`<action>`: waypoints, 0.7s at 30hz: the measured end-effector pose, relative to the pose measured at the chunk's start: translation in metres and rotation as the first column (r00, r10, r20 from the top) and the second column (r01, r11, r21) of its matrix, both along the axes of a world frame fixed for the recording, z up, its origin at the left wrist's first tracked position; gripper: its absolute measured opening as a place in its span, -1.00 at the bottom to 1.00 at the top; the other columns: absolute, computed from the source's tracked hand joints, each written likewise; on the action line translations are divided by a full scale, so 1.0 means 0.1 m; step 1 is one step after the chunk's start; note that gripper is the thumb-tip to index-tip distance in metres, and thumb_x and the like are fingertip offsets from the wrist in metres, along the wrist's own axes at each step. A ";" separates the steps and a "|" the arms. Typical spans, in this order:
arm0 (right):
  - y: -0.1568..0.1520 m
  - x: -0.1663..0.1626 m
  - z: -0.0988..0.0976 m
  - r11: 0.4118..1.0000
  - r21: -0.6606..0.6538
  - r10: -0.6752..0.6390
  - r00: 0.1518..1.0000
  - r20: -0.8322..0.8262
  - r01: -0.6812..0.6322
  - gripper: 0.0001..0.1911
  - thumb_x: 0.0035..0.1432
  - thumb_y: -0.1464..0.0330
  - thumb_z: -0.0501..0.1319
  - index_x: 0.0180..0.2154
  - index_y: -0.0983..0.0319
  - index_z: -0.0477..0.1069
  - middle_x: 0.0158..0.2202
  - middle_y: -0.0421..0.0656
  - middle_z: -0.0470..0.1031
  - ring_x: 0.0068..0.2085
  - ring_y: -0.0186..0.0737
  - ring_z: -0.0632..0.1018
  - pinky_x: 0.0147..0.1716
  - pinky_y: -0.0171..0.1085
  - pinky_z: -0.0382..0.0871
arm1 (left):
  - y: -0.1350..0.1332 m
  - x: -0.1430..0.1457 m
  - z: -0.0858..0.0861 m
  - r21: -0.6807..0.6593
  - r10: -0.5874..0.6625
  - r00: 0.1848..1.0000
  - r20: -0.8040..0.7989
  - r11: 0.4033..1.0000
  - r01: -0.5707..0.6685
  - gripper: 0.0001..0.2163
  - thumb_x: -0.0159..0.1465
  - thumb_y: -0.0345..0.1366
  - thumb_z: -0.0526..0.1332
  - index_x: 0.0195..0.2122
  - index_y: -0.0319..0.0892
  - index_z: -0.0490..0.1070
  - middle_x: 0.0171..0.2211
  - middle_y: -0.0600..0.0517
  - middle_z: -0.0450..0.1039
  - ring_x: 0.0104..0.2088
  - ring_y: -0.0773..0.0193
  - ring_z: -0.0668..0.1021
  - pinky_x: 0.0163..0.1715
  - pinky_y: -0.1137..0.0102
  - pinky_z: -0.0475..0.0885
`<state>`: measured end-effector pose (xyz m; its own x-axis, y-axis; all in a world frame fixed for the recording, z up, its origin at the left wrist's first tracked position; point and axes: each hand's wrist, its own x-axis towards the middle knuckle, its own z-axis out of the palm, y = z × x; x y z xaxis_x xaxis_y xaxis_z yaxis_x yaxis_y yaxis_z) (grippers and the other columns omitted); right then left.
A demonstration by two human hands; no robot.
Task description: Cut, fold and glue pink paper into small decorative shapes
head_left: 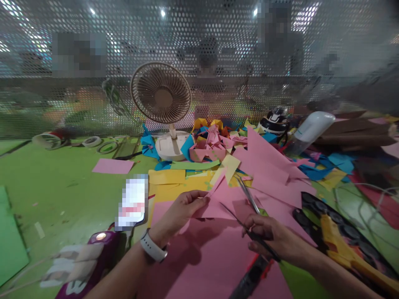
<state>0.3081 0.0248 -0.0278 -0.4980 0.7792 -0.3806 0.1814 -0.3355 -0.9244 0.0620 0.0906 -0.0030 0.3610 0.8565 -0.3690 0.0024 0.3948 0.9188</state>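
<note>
My left hand (190,204) pinches a piece of pink paper (220,211), with a narrow folded strip rising beyond the fingertips. Closed around a pair of scissors (231,211) is my right hand (274,237); the dark blade points toward the pink paper, close to its lower part. Just past the right fingers lies a slender silvery metal tool (249,195) whose near end is hidden. Below both hands spreads a large pink sheet (193,265). On it, near the right wrist, rests a black and red tool (252,278), partly cut off by the frame.
A fan (163,99) stands at the back beside a heap of coloured paper scraps (212,141). A phone (134,203) and purple power strip (102,238) lie left. A yellow glue gun (339,249) rests in a black tray (358,236) right; a white bottle (314,126) stands behind.
</note>
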 end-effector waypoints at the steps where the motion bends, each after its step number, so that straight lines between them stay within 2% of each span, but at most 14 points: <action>1: 0.00 0.00 -0.01 1.000 0.001 -0.001 1.000 -0.002 0.001 -0.69 0.06 0.18 0.27 -0.29 0.24 0.27 -0.63 -0.41 0.11 -0.63 -0.52 0.11 -0.68 -0.47 -0.06 | 0.00 0.00 0.00 0.000 -0.004 1.000 0.001 1.000 0.004 -0.71 0.03 -0.14 0.32 -0.30 -0.24 0.48 -0.48 0.07 0.37 -0.50 0.43 0.32 -0.53 0.52 0.18; 9: 0.00 -0.02 -0.04 0.999 0.046 -0.003 1.000 0.024 0.002 -0.69 0.06 0.17 0.27 -0.29 0.24 0.28 -0.63 -0.41 0.08 -0.62 -0.51 0.12 -0.66 -0.46 -0.08 | -0.01 0.00 0.00 0.015 0.007 1.000 0.002 1.000 -0.007 -0.68 0.01 -0.12 0.33 -0.30 -0.25 0.49 -0.50 0.06 0.36 -0.50 0.41 0.32 -0.52 0.51 0.18; 21: -0.02 -0.02 -0.09 0.999 0.037 -0.013 1.000 0.025 0.012 -0.71 0.06 0.21 0.27 -0.31 0.23 0.25 -0.62 -0.41 0.08 -0.62 -0.51 0.12 -0.66 -0.45 -0.08 | -0.03 0.00 -0.07 0.057 -0.058 0.998 -0.027 0.997 0.059 -0.68 0.07 -0.09 0.29 -0.29 -0.24 0.49 -0.50 0.05 0.37 -0.48 0.38 0.34 -0.51 0.49 0.19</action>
